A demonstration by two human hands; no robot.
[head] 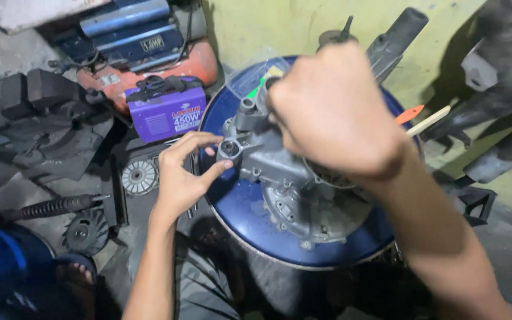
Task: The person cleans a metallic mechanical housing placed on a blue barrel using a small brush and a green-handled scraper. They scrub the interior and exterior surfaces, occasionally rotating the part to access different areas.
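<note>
While the grey metal engine casing [294,178] lies flat on the blue drum lid [250,219], both hands work at its upper left end. Left hand [185,172]: thumb and forefinger curled around a small round port on the casing's corner, pinching it lightly; remaining fingers tucked in. Right hand [333,109]: closed in a loose fist over the top of the casing, knuckles toward the camera; what it grips is hidden beneath the hand, cannot tell. A clear plastic bag [262,71] sits on the lid just behind the casing. To the right, a pale wooden stick [431,121] and an orange tool tip [410,114] project past the lid's edge. On the floor to the left: purple welding unit [167,112], orange compressor tank [149,74], round finned disc [139,176], coiled black spring [48,207].
</note>
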